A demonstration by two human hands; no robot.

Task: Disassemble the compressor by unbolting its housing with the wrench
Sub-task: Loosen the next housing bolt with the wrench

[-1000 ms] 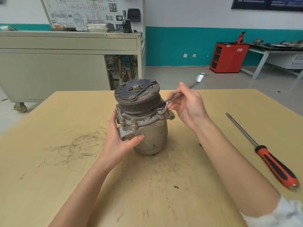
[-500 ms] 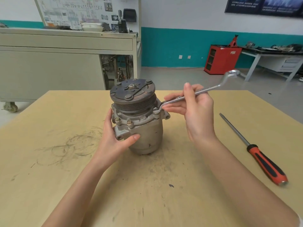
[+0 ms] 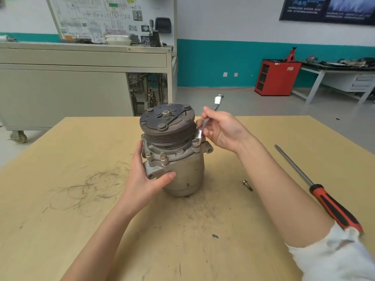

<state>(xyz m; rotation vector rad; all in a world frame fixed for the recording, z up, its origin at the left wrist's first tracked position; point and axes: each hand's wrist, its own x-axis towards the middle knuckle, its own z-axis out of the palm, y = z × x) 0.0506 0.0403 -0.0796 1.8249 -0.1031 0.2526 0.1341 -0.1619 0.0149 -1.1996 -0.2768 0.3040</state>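
On the wooden table (image 3: 85,230), from the head view, the compressor (image 3: 182,169) stands upright on its end near the middle of the tabletop, with its dark grooved pulley (image 3: 167,122) on top. The left hand (image 3: 145,177) holds the grey housing from the left side: the thumb lies across the front below the flange, and the fingers curl round behind, out of sight. Two bolts (image 3: 163,158) show on the front of the flange just above that thumb.

The right hand (image 3: 223,130) pinches the wrench (image 3: 200,133) partway along its shaft, fingers curled round it. The lower end of the wrench sits on a bolt at the right edge of the flange, close against the pulley. The shaft slants up and away to the right, and its free end pokes out above the fingers.

A loose bolt (image 3: 247,185) lies on the table just right of the compressor's base, under the right forearm. Farther right, well apart from the compressor, lies a screwdriver (image 3: 324,199) with a red and black handle, its tip pointing away from the person. A white sleeve (image 3: 334,258) covers the right upper arm and hides the handle's end. Dark scuff marks (image 3: 91,185) ring the tabletop left of the compressor.

Beyond the table stand a grey wheeled bench (image 3: 81,78) and a red cabinet (image 3: 277,78) against a teal and white wall.
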